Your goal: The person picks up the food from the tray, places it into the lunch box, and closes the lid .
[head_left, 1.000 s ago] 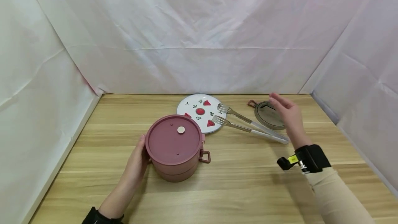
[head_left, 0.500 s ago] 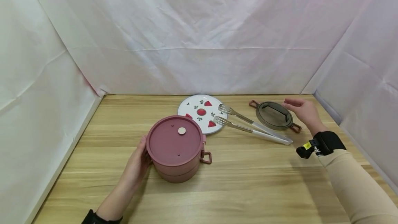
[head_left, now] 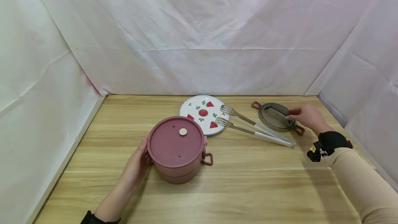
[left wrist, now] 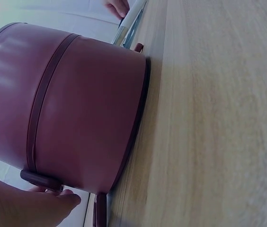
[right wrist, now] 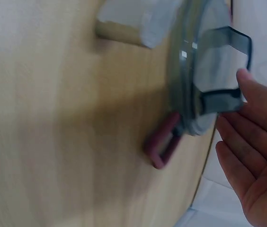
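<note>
A dark pink pot [head_left: 175,142] with a flat lid stands on the table, left of centre. My left hand [head_left: 138,160] holds the pot's left side, its thumb near a dark clasp in the left wrist view and the other fingers mostly hidden behind. At the back right, a round grey see-through lid [head_left: 272,118] with a raised handle [right wrist: 223,99] lies flat, a pinkish loop showing at each side. My right hand [head_left: 306,117] reaches this handle from the right; its thumb overlaps the handle's bar and the other fingers extend beside it in the right wrist view.
Behind the pot lies a white plate [head_left: 196,108] with fruit pictures. Tongs [head_left: 258,134] with fork-like ends and white grips overlap its right edge and reach toward the lid. White cloth [head_left: 199,44] hangs behind and along both sides of the wooden table [head_left: 242,189].
My right hand has swung right past the lid, uncovering it, then come down and in to its handle. My left hand stays at the pot.
</note>
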`<state>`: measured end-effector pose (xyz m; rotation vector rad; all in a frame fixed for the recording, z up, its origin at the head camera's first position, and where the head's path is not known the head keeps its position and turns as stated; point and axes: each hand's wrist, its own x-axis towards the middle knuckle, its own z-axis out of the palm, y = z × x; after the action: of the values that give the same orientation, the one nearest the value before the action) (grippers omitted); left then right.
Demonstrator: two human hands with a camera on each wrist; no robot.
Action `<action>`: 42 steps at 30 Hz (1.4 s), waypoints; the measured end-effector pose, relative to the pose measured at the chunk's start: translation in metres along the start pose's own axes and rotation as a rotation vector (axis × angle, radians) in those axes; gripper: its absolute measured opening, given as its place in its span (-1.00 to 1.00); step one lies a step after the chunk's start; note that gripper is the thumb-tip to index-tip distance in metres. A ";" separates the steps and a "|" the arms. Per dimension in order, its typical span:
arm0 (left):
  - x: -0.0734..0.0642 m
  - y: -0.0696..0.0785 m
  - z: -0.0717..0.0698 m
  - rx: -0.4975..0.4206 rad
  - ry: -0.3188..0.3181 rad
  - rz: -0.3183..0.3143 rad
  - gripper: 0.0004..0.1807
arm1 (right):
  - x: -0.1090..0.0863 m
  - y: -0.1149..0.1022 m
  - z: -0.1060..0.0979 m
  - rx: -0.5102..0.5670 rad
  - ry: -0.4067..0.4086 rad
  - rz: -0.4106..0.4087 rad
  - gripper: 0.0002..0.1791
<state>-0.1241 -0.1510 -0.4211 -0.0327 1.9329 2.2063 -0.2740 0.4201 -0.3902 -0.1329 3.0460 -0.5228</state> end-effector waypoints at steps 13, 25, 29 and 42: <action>-0.002 0.001 -0.002 0.041 0.011 -0.020 -0.25 | -0.002 -0.010 -0.003 -0.005 0.107 0.037 -0.46; 0.000 0.002 -0.002 0.005 -0.001 -0.018 -0.23 | -0.001 -0.050 -0.037 0.059 0.087 -0.016 -0.31; 0.000 0.002 -0.002 -0.019 -0.026 -0.006 -0.23 | -0.011 -0.100 -0.048 0.027 0.054 -0.025 -0.35; 0.001 -0.001 -0.001 0.002 0.009 -0.002 -0.25 | -0.037 -0.253 -0.031 0.169 -0.030 -0.356 -0.60</action>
<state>-0.1247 -0.1522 -0.4223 -0.0439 1.9394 2.2068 -0.2201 0.1965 -0.2751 -0.6757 2.9410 -0.7851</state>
